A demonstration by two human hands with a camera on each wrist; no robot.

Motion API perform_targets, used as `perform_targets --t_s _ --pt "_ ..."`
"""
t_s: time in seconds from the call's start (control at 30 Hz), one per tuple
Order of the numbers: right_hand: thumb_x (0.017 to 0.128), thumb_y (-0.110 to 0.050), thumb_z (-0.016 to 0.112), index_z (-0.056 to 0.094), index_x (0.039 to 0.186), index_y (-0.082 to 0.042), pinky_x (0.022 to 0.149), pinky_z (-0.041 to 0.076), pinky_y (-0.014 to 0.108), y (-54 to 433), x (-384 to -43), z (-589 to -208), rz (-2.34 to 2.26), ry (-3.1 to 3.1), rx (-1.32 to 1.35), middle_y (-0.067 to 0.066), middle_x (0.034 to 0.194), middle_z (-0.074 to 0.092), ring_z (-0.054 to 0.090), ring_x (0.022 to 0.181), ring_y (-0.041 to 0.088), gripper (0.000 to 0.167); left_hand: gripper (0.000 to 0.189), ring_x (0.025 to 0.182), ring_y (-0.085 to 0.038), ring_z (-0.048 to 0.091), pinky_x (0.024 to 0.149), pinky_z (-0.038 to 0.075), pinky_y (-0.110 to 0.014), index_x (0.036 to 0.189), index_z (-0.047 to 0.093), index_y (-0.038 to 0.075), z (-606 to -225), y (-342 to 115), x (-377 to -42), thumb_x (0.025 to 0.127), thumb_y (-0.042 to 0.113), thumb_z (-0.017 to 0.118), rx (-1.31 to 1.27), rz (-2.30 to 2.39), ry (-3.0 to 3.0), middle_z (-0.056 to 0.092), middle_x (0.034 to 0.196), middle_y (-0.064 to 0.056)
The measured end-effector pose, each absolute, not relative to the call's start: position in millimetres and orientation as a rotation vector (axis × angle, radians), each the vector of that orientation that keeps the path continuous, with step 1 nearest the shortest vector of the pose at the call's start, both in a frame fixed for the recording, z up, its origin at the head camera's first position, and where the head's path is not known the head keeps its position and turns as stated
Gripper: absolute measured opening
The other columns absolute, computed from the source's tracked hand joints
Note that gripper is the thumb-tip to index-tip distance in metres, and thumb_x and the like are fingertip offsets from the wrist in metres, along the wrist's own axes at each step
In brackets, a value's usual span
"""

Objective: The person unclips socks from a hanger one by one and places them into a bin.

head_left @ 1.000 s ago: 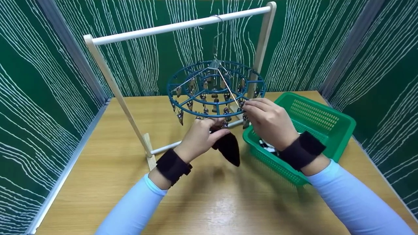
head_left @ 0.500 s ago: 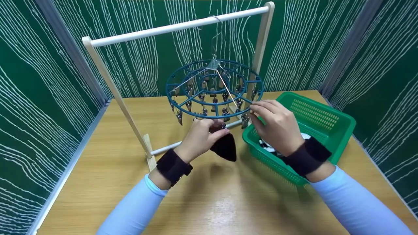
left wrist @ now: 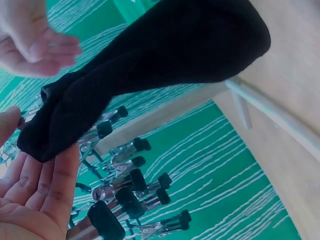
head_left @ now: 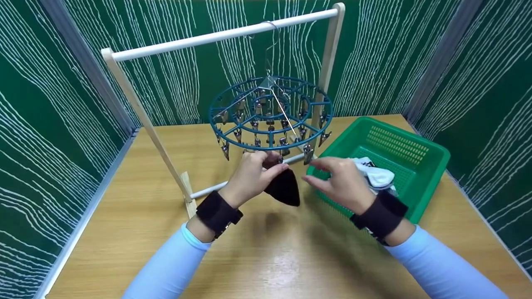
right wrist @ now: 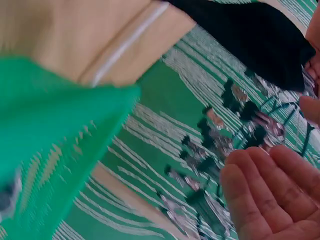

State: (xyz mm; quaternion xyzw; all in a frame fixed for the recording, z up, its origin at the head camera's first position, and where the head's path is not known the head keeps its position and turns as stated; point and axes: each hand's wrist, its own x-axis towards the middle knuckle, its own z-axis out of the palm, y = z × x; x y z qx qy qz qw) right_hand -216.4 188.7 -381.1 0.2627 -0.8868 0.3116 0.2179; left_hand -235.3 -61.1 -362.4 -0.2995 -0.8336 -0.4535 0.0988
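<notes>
A black sock [left wrist: 165,55] hangs from the front rim of a round blue clip hanger [head_left: 270,145]. My left hand [head_left: 253,174] pinches the sock's upper end between thumb and fingers, beside a metal clip [head_left: 281,157]. In the left wrist view the fingers lie under the sock's cuff. To the right of the sock, my right hand [head_left: 343,185] holds nothing, thumb and fingers apart. It is just below another hanging clip [head_left: 308,153]; whether they touch I cannot tell. The right wrist view shows its fingers [right wrist: 260,190] extended before the clips.
A white bar frame [head_left: 224,35] holds the hanger by its hook. At the right, a green basket [head_left: 432,153] contains white socks [head_left: 379,176] with dark markings. Green walls with white lines enclose the wooden table [head_left: 124,249].
My right hand has left the hanger's rim and moved down, showing more of the socks in the basket. The left hand keeps its hold; the hanger has shifted slightly left.
</notes>
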Motion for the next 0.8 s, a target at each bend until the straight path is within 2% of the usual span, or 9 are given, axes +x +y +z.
perform_targets --t_s 0.2,0.43,0.6,0.8 --pt "0.093 -0.009 0.086 0.079 0.118 0.006 0.093 0.066 0.053 178.5 -222.2 -397.7 1.086 -2.615 0.739 0.023 0.115 0.081 0.080 0.105 0.039 0.030 0.027 0.100 -0.033 0.079 0.091 0.066 -0.047 0.116 0.075 -0.006 -361.4 -60.6 -234.8 0.106 0.019 0.073 -0.874 -1.312 -2.482 0.081 0.112 -0.020" --pt "0.099 -0.008 0.079 0.076 0.125 0.004 0.101 0.063 0.052 164.3 -229.5 -412.8 1.324 -2.642 0.808 0.021 0.121 0.080 0.078 0.114 0.037 0.029 0.024 0.098 -0.032 0.079 0.089 0.065 -0.049 0.110 0.075 -0.003 -360.8 -60.0 -233.3 0.107 0.020 0.071 -0.867 -1.300 -2.491 0.081 0.107 -0.019" --pt "0.103 -0.006 0.073 0.077 0.121 0.005 0.095 0.066 0.043 156.2 -231.7 -418.2 1.470 -2.600 0.787 0.020 0.116 0.081 0.079 0.109 0.034 0.021 0.025 0.100 -0.034 0.079 0.090 0.066 -0.048 0.113 0.076 -0.007 -362.1 -60.1 -233.0 0.106 0.017 0.072 -0.867 -1.308 -2.435 0.081 0.109 -0.022" --pt "0.102 -0.004 0.074 0.081 0.112 0.004 0.084 0.063 0.026 152.7 -231.4 -420.5 1.458 -2.524 0.735 0.019 0.107 0.083 0.080 0.097 0.028 0.015 0.025 0.101 -0.034 0.080 0.092 0.066 -0.047 0.114 0.076 -0.009 -362.7 -61.2 -231.9 0.104 0.014 0.075 -0.859 -1.315 -2.368 0.081 0.109 -0.023"
